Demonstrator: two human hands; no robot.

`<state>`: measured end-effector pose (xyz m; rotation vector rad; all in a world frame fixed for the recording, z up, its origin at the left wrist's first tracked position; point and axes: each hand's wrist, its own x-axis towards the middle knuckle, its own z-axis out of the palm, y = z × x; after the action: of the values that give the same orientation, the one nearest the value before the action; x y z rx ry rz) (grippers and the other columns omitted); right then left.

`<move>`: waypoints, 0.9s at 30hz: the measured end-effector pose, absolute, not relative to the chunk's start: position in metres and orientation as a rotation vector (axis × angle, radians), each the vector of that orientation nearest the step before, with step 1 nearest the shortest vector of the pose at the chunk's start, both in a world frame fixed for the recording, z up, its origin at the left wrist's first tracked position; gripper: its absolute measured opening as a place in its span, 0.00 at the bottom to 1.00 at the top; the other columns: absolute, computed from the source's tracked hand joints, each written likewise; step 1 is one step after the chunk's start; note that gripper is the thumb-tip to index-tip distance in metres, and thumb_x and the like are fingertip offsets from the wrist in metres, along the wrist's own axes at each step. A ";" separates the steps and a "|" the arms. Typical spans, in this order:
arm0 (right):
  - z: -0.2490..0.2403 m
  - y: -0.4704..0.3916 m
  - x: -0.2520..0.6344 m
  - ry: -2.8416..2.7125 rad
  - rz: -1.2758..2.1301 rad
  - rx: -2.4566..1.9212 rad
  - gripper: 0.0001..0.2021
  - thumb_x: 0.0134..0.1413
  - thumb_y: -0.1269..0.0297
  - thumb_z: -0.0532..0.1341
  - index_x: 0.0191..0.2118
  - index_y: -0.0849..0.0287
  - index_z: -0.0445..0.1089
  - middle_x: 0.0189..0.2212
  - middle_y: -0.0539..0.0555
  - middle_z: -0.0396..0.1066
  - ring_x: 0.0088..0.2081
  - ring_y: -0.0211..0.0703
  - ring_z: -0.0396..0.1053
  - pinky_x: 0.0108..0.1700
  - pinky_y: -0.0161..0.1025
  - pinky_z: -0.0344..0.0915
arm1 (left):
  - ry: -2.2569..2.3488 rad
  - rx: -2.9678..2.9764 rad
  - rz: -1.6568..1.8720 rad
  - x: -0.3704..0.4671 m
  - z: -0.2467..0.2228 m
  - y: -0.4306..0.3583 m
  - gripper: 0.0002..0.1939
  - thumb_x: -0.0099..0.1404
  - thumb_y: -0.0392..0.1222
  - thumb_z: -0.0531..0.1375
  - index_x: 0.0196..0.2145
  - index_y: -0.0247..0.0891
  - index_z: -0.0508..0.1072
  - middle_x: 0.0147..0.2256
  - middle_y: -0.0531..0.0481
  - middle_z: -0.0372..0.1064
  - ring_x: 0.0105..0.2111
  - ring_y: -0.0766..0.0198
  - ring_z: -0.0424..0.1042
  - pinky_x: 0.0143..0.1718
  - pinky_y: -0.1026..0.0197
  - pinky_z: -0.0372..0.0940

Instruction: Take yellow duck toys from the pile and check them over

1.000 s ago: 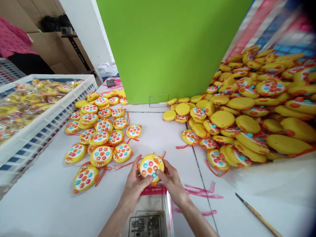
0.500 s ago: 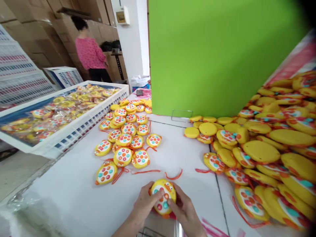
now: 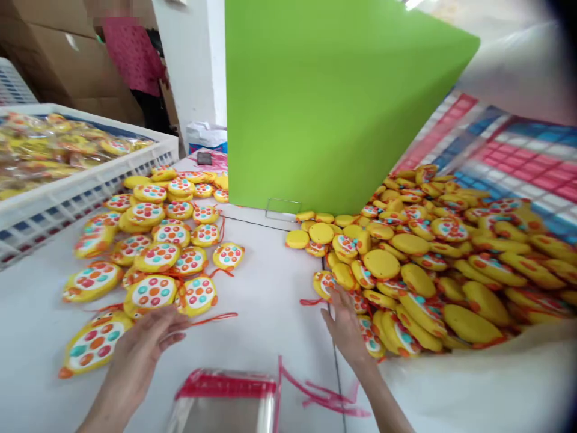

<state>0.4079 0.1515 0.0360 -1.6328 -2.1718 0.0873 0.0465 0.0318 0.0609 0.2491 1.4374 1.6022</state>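
Note:
My left hand [image 3: 143,346] is over the near end of the left group of yellow toys, beside a toy with coloured dots [image 3: 97,344]; its fingers are loosely spread and nothing shows in them. My right hand [image 3: 345,319] reaches to the near left edge of the large toy pile [image 3: 408,243]. Its fingertips touch a dotted toy [image 3: 323,284] with a red cord, and the thumb stands apart. Between my hands, at the bottom, lies a stack of clear plastic bags [image 3: 225,385] with a red band.
A green board [image 3: 306,102] stands at the back of the white table [image 3: 265,288], with a wire holder [image 3: 282,208] at its foot. At the left is a white crate [image 3: 166,147] of bagged toys. A person in a pink top [image 3: 133,54] stands behind.
The view has turned right. My hands have come apart and no longer hold a toy between them; the left is now at the left group, the right at the pile.

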 end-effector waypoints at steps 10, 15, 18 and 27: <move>0.031 0.197 0.388 -2.378 -0.132 -1.699 0.26 0.53 0.81 0.46 0.56 0.63 0.62 0.54 0.68 0.62 0.56 0.61 0.57 0.54 0.59 0.55 | 1.428 0.371 1.221 0.112 0.038 0.009 0.26 0.48 0.56 0.66 0.39 0.35 0.70 0.28 0.46 0.75 0.32 0.57 0.73 0.32 0.61 0.69; 0.052 0.192 0.367 -2.456 0.090 -1.570 0.19 0.57 0.71 0.52 0.54 0.58 0.65 0.47 0.60 0.69 0.49 0.50 0.66 0.50 0.43 0.64 | 1.337 0.469 1.175 0.129 0.034 0.013 0.21 0.53 0.55 0.64 0.37 0.35 0.70 0.28 0.47 0.74 0.31 0.59 0.72 0.31 0.61 0.66; 0.062 0.195 0.363 -2.401 0.212 -1.566 0.18 0.61 0.67 0.48 0.54 0.60 0.64 0.50 0.60 0.67 0.51 0.48 0.64 0.52 0.43 0.63 | 1.296 0.486 1.164 0.137 0.035 0.013 0.19 0.55 0.53 0.63 0.37 0.35 0.71 0.28 0.47 0.73 0.30 0.60 0.72 0.31 0.62 0.65; 0.057 0.205 0.328 -2.272 0.715 -1.590 0.20 0.56 0.54 0.57 0.51 0.59 0.67 0.43 0.60 0.72 0.46 0.49 0.70 0.47 0.43 0.63 | 1.292 0.398 1.231 0.158 0.043 0.026 0.24 0.53 0.53 0.64 0.43 0.35 0.69 0.40 0.41 0.72 0.40 0.54 0.73 0.36 0.58 0.69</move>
<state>0.3277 0.2053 0.0569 -1.5903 -2.2718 0.7146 0.1579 0.0259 0.0431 0.3980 1.2921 1.2309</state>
